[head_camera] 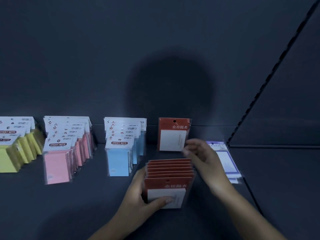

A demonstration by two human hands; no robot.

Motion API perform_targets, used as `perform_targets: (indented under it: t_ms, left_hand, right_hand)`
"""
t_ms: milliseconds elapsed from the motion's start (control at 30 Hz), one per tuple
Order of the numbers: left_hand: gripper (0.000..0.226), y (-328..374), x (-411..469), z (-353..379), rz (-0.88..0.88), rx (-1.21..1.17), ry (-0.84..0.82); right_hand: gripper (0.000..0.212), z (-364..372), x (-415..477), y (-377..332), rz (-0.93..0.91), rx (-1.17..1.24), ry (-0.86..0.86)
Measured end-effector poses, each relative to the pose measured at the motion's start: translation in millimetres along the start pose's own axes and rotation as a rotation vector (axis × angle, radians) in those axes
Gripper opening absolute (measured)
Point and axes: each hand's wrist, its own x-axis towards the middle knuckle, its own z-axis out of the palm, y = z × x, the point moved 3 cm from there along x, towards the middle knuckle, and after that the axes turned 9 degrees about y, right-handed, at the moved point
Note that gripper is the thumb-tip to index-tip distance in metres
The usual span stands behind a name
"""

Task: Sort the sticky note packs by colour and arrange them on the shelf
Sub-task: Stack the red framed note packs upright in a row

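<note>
All packs look light, stiff-carded, slippery-sleeved, so squeeze stack by sides. Count, left to right: yellow packs [19,151] maybe six, pink packs [64,146] about seven, blue packs [121,148] about six, one red pack [173,134] upright at back. Left hand [136,193] grips red stack [171,183], roughly seven, on shelf [52,205]. Right hand [200,153] blurry, fingers loose, empty. Purple packs [226,160], two-ish.

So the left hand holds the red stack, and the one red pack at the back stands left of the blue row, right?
Not quite. In the head view the standing red pack is right of the blue row, not left. The left hand does hold the red stack.
</note>
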Motion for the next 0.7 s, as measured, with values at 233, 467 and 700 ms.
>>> perform_targets:
  t_ms: [233,467,700]
  left_hand:
    - [0.086,-5,-3,5,-0.041,-0.051,-0.064]
    - [0.080,0,-3,3,0.010,-0.001,-0.032]
    - [0.065,8,-2,1,0.123,0.013,0.057]
  right_hand:
    - [0.056,-4,-28,-1,0.228,0.355,-0.382]
    - [0.026,2,-19,-15,0.120,0.254,-0.054]
    - [0.021,4,-23,8,0.247,0.440,-0.084]
